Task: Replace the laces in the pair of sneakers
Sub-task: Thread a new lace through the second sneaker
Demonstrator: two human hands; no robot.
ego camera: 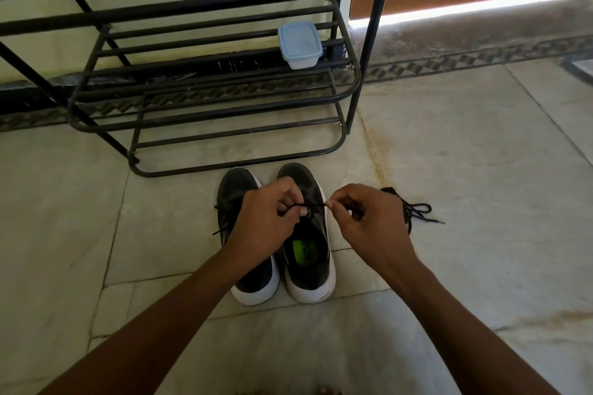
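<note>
Both forearms reach in: left hand (269, 221) and right hand (362, 218) each pinch the black lace (313, 204) over the right sneaker (308, 253). Left sneaker (237, 199) sits touching it on the floor (465, 202); spare laces (414, 212) lie just right.

Black white-soled sneakers (308, 263) side by side, black lace (316, 204) taut above.

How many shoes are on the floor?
2. The left shoe and right shoe sit side by side before the rack, toes toward it. Both hands work a lace over the right one. The rack's shelves show no shoes.
</note>
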